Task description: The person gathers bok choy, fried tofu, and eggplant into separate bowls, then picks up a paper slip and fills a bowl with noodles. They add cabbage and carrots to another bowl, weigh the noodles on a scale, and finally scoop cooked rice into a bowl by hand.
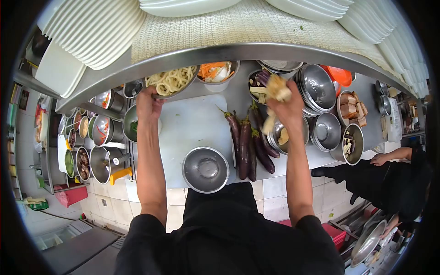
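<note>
My left hand [149, 103] grips the rim of a metal bowl of pale rings [172, 81] at the upper left. At the right, my right hand [288, 103] is closed around yellowish pieces [277, 88], blurred by motion, above a stack of metal bowls [274, 137] with a piece in the top one. Behind that hand is a bowl of cut eggplant [257, 87]. Several whole eggplants [245, 146] lie between the white cutting board [197, 123] and the bowl stack. An unfilled metal bowl [206, 169] sits at the board's front edge.
A shelf edge [229, 49] with stacked white plates [96, 32] overhangs the counter. A carrot bowl [217, 72], more bowl stacks [318, 87] and a bowl of brown chunks [352, 109] stand behind. Ingredient containers [103, 162] line the left. A person in black [380, 178] is at the right.
</note>
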A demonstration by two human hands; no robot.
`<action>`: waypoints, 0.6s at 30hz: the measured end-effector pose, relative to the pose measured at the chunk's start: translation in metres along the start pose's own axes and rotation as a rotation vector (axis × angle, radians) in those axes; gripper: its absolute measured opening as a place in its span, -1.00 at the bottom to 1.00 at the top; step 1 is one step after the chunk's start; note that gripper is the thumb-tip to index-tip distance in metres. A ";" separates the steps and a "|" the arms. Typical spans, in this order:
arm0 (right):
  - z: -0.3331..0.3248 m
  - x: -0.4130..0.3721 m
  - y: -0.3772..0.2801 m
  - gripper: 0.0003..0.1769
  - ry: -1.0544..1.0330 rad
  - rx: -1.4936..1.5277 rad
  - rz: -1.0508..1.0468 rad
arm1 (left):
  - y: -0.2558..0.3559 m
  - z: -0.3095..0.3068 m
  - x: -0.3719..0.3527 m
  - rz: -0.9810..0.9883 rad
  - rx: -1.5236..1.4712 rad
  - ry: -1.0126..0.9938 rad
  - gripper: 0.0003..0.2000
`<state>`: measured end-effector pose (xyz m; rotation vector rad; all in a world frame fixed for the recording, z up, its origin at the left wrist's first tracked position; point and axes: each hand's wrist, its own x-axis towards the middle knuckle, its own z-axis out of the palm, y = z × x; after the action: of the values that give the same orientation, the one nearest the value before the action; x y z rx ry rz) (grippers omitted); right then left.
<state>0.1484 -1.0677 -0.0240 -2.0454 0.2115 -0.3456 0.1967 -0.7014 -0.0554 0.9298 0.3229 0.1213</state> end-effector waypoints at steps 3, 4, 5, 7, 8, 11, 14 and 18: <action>0.058 0.041 -0.032 -0.27 -0.110 0.205 -0.052 | 0.008 0.008 -0.020 -0.012 -0.048 0.086 -0.89; 0.085 0.066 -0.024 -0.28 -0.213 0.160 -0.038 | 0.008 0.004 -0.023 -0.013 -0.031 0.093 -0.86; 0.103 0.078 -0.035 -0.32 -0.219 -0.054 -0.168 | 0.009 -0.001 -0.025 -0.006 -0.021 0.095 -0.86; 0.161 0.113 -0.027 -0.42 -0.168 -0.252 -0.342 | 0.010 -0.009 -0.030 -0.019 -0.045 0.072 -0.83; 0.195 0.128 -0.004 -0.47 -0.112 -0.237 -0.386 | 0.010 -0.009 -0.033 -0.007 -0.054 0.136 -0.82; 0.217 0.135 -0.005 -0.48 -0.199 -0.384 -0.406 | 0.009 -0.023 -0.039 -0.008 -0.026 0.169 -0.82; 0.214 0.137 -0.005 -0.49 -0.241 -0.436 -0.456 | 0.007 -0.032 -0.043 -0.024 -0.039 0.139 -0.84; 0.176 0.156 -0.003 -0.51 -0.167 -0.428 -0.432 | 0.005 -0.038 -0.035 -0.036 -0.002 0.124 -0.85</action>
<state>0.3534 -0.9661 -0.0771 -2.5284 -0.2896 -0.4160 0.1514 -0.6779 -0.0647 0.9160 0.4542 0.1469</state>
